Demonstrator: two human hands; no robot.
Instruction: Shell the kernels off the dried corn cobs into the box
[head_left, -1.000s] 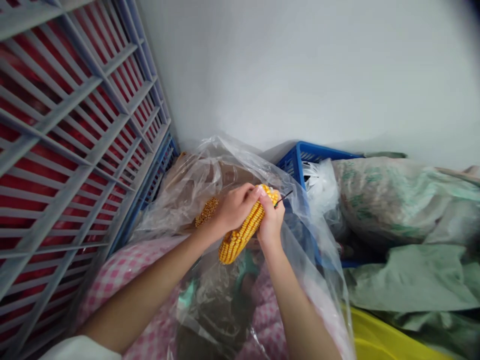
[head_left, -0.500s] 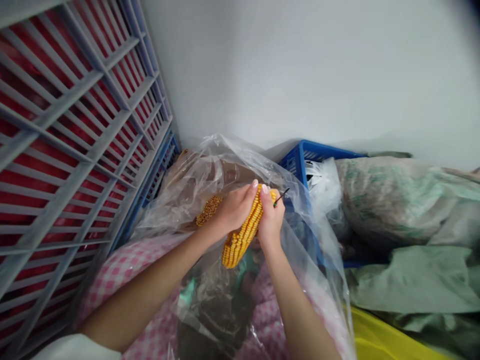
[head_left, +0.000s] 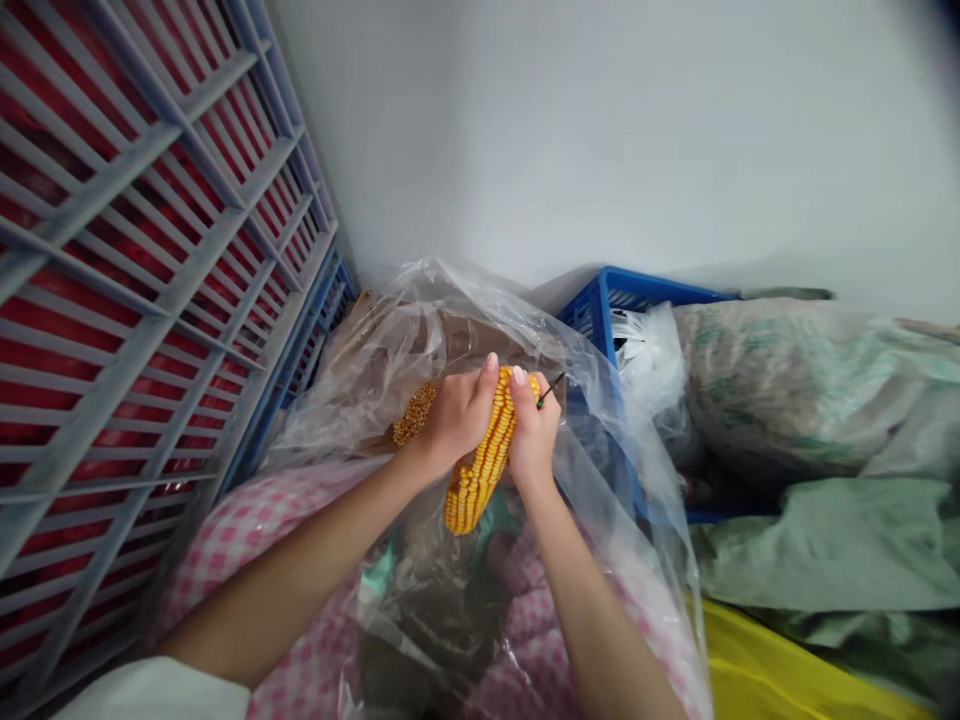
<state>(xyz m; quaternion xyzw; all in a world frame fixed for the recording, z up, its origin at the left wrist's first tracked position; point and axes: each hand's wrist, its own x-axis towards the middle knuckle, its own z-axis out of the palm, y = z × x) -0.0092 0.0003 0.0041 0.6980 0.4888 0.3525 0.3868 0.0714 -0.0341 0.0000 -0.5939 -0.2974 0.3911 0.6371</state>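
A yellow ear of corn [head_left: 486,462] is held tilted between my two hands, its upper end leaning right. My left hand [head_left: 459,408] is closed around its left side, with the thumb pressing near the upper end. On the other side my right hand [head_left: 534,425] grips it, thumb also on the kernels. A thin dark pointed tool [head_left: 552,388] with a green part sticks out of my right hand; its grip is hidden. Beneath my hands spreads a clear plastic bag [head_left: 405,330], with loose corn kernels [head_left: 414,414] inside, left of my left hand.
A tall grey plastic crate [head_left: 172,300] with red contents stands at the left. To the right, a blue crate [head_left: 660,288] holds a white plastic bag [head_left: 646,365] and a stuffed sack [head_left: 795,390]. Green cloth [head_left: 832,545] and a yellow sheet [head_left: 780,665] lie below it.
Both hands and the upper end of the corn have shifted slightly left. Both hands keep their hold, and the camera view has moved a little.
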